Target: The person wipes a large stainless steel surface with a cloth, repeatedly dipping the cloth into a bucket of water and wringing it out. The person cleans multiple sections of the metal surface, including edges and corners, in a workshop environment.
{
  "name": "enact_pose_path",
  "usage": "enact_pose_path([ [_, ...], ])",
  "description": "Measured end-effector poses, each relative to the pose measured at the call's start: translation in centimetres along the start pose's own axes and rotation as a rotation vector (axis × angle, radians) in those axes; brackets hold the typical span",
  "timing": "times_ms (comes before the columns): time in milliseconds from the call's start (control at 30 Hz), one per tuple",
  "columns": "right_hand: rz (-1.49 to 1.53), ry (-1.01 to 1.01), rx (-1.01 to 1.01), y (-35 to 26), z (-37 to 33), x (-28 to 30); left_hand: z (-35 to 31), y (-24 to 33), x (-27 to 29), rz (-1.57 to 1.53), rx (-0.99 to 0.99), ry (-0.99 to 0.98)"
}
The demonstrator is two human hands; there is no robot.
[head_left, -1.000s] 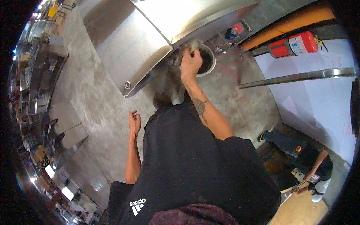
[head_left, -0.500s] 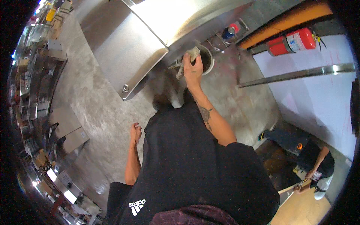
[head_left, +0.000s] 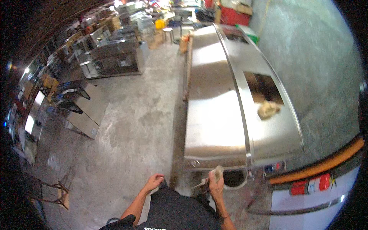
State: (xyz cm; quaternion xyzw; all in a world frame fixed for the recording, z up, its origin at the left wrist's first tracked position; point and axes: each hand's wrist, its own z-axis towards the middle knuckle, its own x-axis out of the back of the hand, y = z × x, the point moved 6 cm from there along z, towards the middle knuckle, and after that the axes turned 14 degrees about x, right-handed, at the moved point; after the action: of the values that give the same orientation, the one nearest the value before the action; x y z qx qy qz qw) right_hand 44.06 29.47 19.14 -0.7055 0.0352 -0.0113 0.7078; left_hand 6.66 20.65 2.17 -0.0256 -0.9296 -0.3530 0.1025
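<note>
A crumpled, dirty beige rag [head_left: 218, 173] is in my right hand [head_left: 216, 186], whose fingers are closed round it. That hand is beside a round bucket [head_left: 243, 184] with a pale rim and a dark inside, at the near end of a large stainless-steel unit [head_left: 214, 119]. Hanging low at the left of my body, my left hand [head_left: 154, 181] is empty, with its fingers loosely bent and apart. Another crumpled, yellowish cloth [head_left: 268, 110] lies on top of the unit, next to a rectangular opening [head_left: 263, 87].
A grey wall [head_left: 326, 76] runs along the unit's right side. Near right are a red fire extinguisher [head_left: 312, 184], an orange beam [head_left: 318, 163] and a blue-and-red can [head_left: 274, 167]. Steel cabinets [head_left: 111, 61] and cartons [head_left: 82, 122] stand left across the concrete floor [head_left: 142, 103].
My view has swung up, showing the whole length of the steel unit. My right hand still holds the rag and has drawn left of the bucket's opening. My left hand stays low and empty.
</note>
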Motion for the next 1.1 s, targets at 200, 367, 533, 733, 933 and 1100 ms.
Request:
enact_pose_path([
  [200, -0.292, -0.457, 0.423, -6.2, 0.4, -16.7, -10.0, 21.1, 3.5, -0.062, -0.451, -0.405],
  [367, -0.212, -0.629, 0.291, -9.3, 0.9, -24.3, -11.1, 24.9, 8.7, 0.152, -0.548, -0.494],
  [533, -0.141, -0.666, 0.182, -10.1, 2.1, -26.8, -8.7, 25.3, 12.0, 0.287, -0.479, -0.541],
  [733, 0.094, -0.438, 0.008, -6.9, 6.1, -26.4, -7.7, 30.6, 13.2, 0.195, -0.792, -0.441],
  [933, 0.109, -0.632, -0.183, -7.2, 9.4, -28.1, -7.0, 36.6, 14.2, -0.009, -0.608, -0.244],
  [1100, 0.067, -0.275, 0.160, -11.3, 13.3, -24.3, -3.8, 40.9, 11.1, -0.298, -0.494, -0.147],
])
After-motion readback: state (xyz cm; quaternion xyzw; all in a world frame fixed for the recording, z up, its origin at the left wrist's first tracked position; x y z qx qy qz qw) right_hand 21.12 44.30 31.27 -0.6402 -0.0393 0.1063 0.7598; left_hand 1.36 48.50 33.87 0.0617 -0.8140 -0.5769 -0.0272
